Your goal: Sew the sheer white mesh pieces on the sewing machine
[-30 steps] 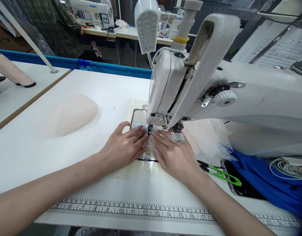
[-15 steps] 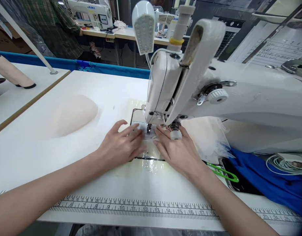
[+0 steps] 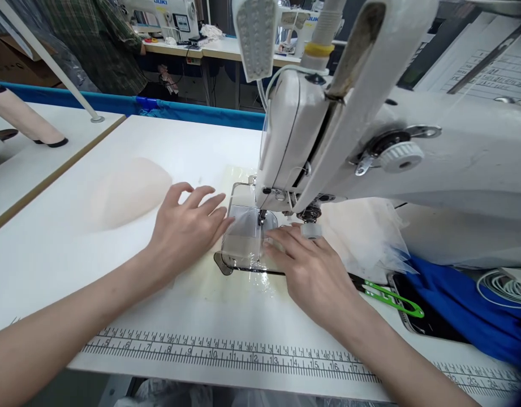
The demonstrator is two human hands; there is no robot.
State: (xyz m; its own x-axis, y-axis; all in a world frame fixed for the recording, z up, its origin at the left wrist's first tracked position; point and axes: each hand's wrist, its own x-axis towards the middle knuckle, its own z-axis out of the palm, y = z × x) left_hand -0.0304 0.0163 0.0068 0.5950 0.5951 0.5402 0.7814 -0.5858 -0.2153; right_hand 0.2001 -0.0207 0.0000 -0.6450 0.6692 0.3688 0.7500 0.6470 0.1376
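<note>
My left hand (image 3: 190, 226) hovers with fingers spread, left of the sewing machine's needle plate (image 3: 243, 243), and nothing shows in it. My right hand (image 3: 313, 268) lies low over the plate's right side, fingers stretched towards the presser foot (image 3: 262, 217). Its fingertips rest beside the foot; no fabric can be made out under them. A sheer, pale peach fabric piece (image 3: 133, 192) with a rounded end lies on the white table, beyond my left hand. More sheer pale fabric (image 3: 362, 232) is heaped behind my right hand, under the machine arm (image 3: 455, 152).
Green-handled snips (image 3: 394, 299), a dark phone (image 3: 430, 322) and blue cloth (image 3: 468, 311) lie at right. A ruler strip (image 3: 252, 359) runs along the front edge. Beyond the blue-edged table, a person in a checked shirt (image 3: 103, 45) stands by another machine (image 3: 171, 20).
My left hand has drawn back leftward from the presser foot, uncovering the plate. My right hand stays beside the foot. The whole view has shifted slightly.
</note>
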